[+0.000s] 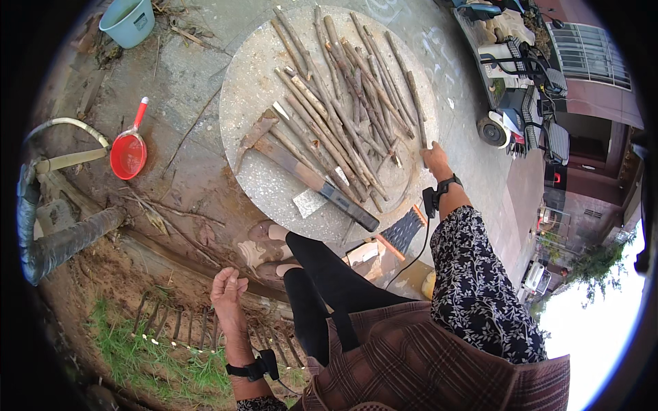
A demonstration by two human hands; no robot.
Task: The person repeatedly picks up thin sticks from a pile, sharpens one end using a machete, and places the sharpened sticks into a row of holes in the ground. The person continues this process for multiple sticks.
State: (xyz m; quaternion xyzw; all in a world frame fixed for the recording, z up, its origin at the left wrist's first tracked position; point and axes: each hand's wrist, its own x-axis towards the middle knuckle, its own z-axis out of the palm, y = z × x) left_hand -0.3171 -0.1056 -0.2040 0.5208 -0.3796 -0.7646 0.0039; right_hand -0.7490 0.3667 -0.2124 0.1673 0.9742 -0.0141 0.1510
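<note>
Many cut sticks (329, 113) lie roughly side by side on a round speckled stone tabletop (247, 61). At its right rim, my right hand (436, 160) has its fingers closed around the near end of a thin stick (417, 110). Across the nearer left part of the tabletop rests a rusty-headed hand pick (303, 167) with a wooden handle and a black grip. A pale flat piece (308, 203) lies beside that handle. My left hand (229, 293) is off the tabletop, over the soil, fingers loosely curled and nothing visible in them.
Left on the wet paving are a red dipper (128, 154), a light blue bucket (128, 23) and a wrapped pipe (77, 239). Short sticks (177, 323) stand in a row by the grass. A folding stool (403, 234) is near my legs; a cargo tricycle (514, 92) stands at right.
</note>
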